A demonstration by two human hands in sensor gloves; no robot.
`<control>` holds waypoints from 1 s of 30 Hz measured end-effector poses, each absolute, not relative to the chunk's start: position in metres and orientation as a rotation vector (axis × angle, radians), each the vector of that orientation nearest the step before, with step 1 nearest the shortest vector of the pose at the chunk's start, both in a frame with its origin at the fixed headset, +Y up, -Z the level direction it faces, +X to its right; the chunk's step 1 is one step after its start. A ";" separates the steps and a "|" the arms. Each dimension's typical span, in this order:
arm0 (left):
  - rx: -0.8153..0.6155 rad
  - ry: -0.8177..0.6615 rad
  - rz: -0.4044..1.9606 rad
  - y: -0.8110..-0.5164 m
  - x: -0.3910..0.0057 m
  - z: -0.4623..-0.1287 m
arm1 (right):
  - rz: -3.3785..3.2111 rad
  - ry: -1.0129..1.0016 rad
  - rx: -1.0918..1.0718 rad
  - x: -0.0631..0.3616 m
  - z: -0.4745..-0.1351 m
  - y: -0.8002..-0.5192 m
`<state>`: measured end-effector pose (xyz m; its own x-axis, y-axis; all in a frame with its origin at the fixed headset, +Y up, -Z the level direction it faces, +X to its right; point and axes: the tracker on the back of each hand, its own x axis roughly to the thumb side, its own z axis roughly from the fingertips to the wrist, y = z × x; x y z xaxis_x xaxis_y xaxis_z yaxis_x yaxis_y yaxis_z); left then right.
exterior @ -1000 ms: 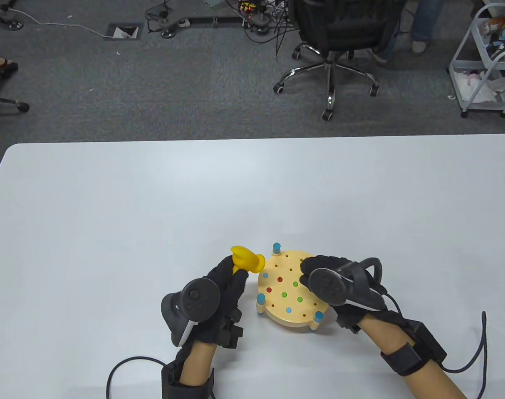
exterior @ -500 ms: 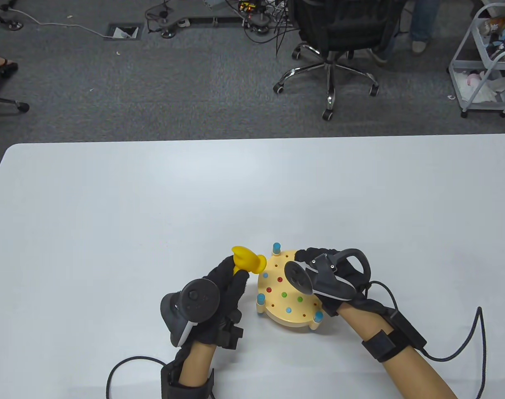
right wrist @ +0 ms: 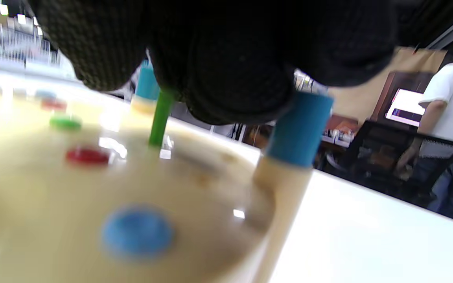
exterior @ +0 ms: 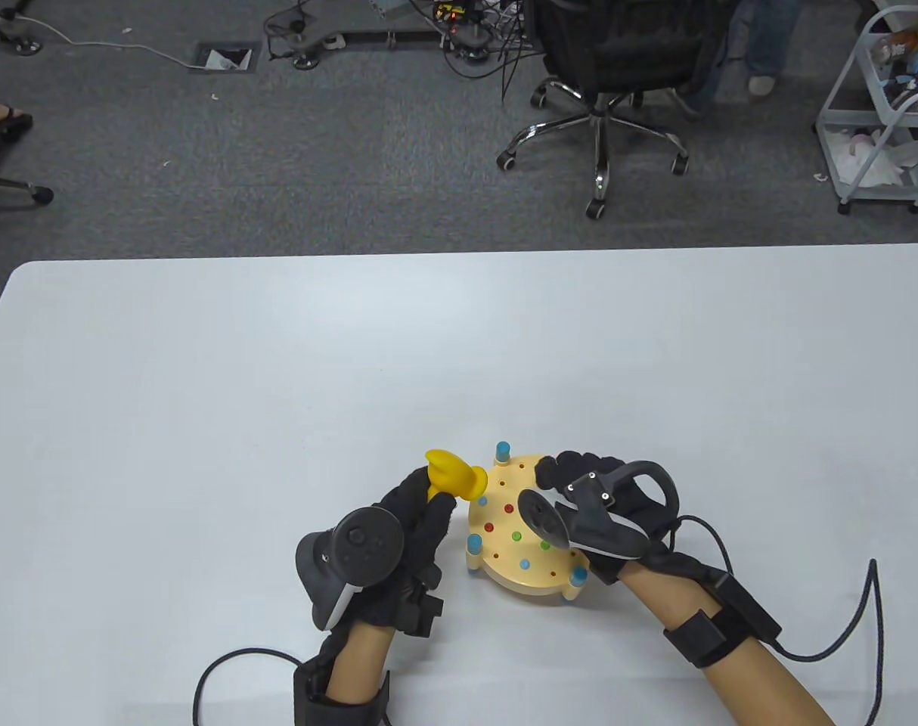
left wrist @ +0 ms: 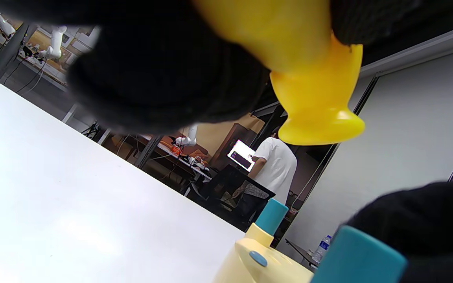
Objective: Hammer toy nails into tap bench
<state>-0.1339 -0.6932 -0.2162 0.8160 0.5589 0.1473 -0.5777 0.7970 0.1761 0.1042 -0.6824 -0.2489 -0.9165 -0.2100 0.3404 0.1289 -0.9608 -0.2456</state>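
In the table view, the round tap bench (exterior: 516, 556) sits on the white counter (exterior: 202, 393) toward its near edge, at about 6 o'clock, with blue-capped corner posts and several red, green and blue nail heads lying flush in its top. The left hand (exterior: 410, 529) stands just beside the bench at its 9 o'clock and grips the handle of the yellow toy hammer (exterior: 454, 475), whose head hangs over the bench's 10 o'clock rim. The right hand (exterior: 591, 491) reaches over the bench from 3 o'clock, its fingers curled down over the top. In the left wrist view, the gloved fingers wrap the hammer's handle, and its flared face points down toward the bench edge, clear of it. In the right wrist view, the right hand's fingertips (right wrist: 226, 70) pinch a green nail (right wrist: 159, 118) that stands upright with its tip in a hole, its shaft well proud of the surface; nearby red, green and blue heads sit flat. Judging from this, many nails are already driven, this green one is set but not yet struck, and small empty holes remain across the top.
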 end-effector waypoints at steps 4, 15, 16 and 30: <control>0.216 -0.093 0.608 -0.694 -0.133 -0.216 | -3.031 0.572 -0.494 0.135 -0.241 -0.664; 0.210 -0.147 0.555 -0.695 -0.118 -0.214 | -3.530 0.207 -0.281 0.198 -0.255 -0.737; 0.211 -0.176 0.552 -0.694 -0.115 -0.213 | -3.546 0.223 -0.276 0.199 -0.257 -0.743; 0.388 -0.278 0.014 -0.674 -0.001 -0.209 | -3.645 0.213 -0.294 0.204 -0.259 -0.759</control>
